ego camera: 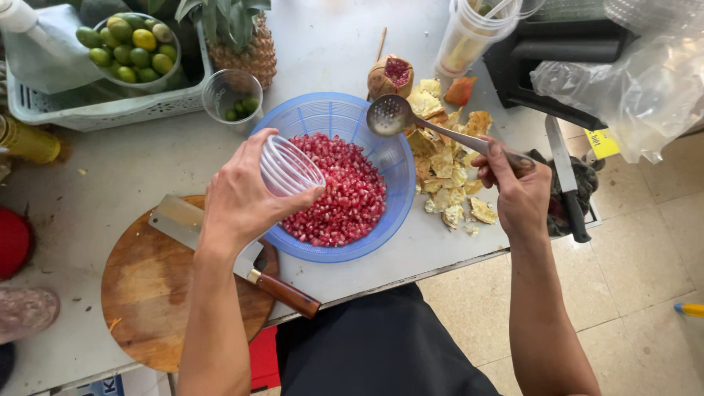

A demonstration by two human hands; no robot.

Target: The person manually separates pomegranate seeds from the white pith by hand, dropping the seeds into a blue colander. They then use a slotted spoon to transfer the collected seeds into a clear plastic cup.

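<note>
The left hand (238, 198) was clamped around a clear plastic cup (290, 169), tilted over the blue colander (396, 158) of pomegranate seeds (345, 198) on the counter (147, 158). The right hand (517, 187) gripped a slotted spoon (392, 115) above the colander's far rim, beside pomegranate peel scraps (447, 165).

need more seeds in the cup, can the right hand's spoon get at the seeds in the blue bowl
Probably yes: the right hand holds the slotted spoon at the blue bowl rim, with the pomegranate seeds lying open beside the left hand's cup.

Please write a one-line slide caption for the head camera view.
Left hand tilts a clear plastic cup over a blue colander of pomegranate seeds; right hand holds a slotted spoon.
</note>
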